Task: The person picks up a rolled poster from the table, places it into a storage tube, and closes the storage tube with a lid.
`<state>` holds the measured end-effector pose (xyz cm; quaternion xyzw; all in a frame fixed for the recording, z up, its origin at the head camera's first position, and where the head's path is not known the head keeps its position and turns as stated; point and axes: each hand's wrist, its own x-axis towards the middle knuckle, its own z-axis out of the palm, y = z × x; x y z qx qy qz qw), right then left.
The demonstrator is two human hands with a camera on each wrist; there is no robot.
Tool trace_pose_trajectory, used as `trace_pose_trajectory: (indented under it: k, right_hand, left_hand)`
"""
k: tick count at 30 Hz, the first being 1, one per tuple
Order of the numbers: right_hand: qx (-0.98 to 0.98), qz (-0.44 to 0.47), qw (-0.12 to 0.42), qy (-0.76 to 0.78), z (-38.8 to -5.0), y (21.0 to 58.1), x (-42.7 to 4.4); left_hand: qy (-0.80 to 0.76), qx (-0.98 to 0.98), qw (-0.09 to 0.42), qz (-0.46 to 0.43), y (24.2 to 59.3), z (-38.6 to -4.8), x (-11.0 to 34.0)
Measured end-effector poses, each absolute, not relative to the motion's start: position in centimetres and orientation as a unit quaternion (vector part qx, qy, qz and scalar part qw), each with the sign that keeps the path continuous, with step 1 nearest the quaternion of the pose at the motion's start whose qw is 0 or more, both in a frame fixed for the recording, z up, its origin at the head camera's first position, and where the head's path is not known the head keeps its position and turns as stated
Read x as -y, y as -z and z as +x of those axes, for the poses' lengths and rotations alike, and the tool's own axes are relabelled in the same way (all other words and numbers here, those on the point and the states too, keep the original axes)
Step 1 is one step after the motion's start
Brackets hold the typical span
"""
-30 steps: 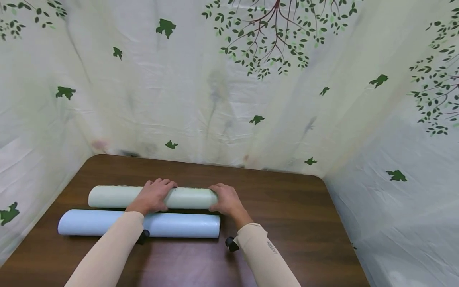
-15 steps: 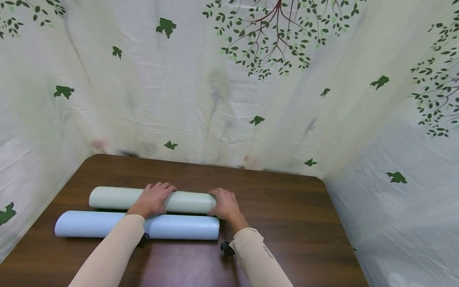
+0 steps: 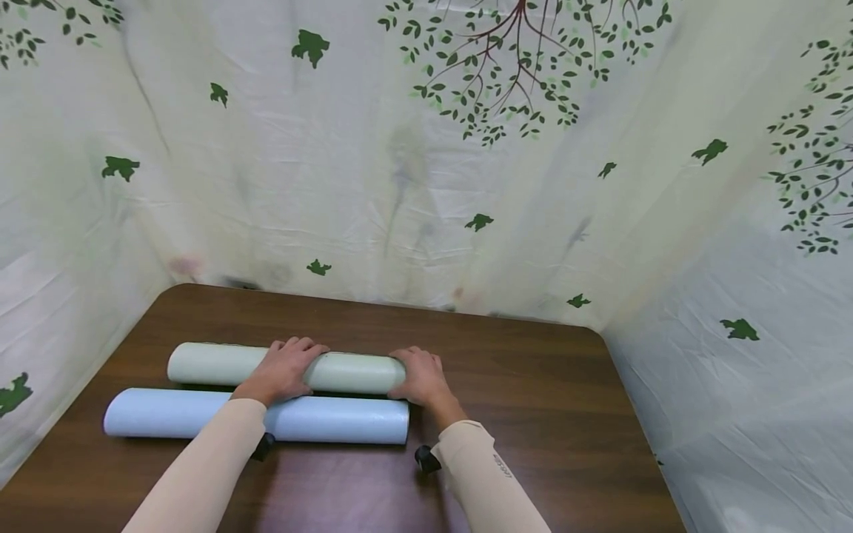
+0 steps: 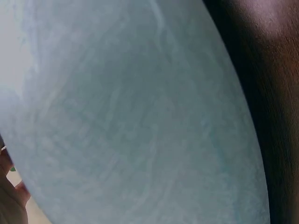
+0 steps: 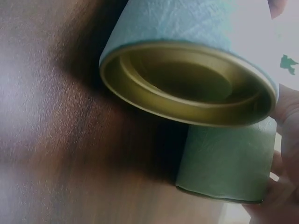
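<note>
A pale green tube (image 3: 216,364) lies crosswise on the table. My left hand (image 3: 283,368) grips it near its middle, fingers over the far side and thumb on the near side. Round its right end curls my right hand (image 3: 421,377). Parallel and closer to me lies a pale blue tube (image 3: 166,413), partly hidden by my left forearm. In the right wrist view, the blue tube's gold recessed end (image 5: 187,84) shows in front of the green tube (image 5: 226,161). The blue tube (image 4: 140,112) fills most of the left wrist view.
Brown wood-grain table (image 3: 546,414) extends to the right of both tubes. A white curtain (image 3: 360,170) with green leaf prints hangs behind the table and along both sides. Black wrist cameras (image 3: 427,459) sit below my cuffs.
The green tube's right end has come slightly toward me, closer to the blue tube, with my right hand on it. My left hand keeps its hold; the blue tube stays nearly in place.
</note>
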<state>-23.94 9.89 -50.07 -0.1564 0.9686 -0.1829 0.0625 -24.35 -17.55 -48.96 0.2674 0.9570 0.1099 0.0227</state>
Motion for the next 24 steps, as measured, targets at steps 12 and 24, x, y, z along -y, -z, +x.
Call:
trace_pose_trajectory:
  k: [12, 24]
  right_hand:
    - [-0.941, -0.183, 0.058, 0.278, -23.6, 49.4, -11.8]
    - [-0.940, -0.167, 0.029, 0.297, -22.1, 48.2, -17.3]
  left_hand:
    - [-0.148, -0.954, 0.013, 0.260, 48.3, -23.9, 17.7]
    - [-0.166, -0.956, -0.050, 0.237, 46.9, -22.9, 18.5]
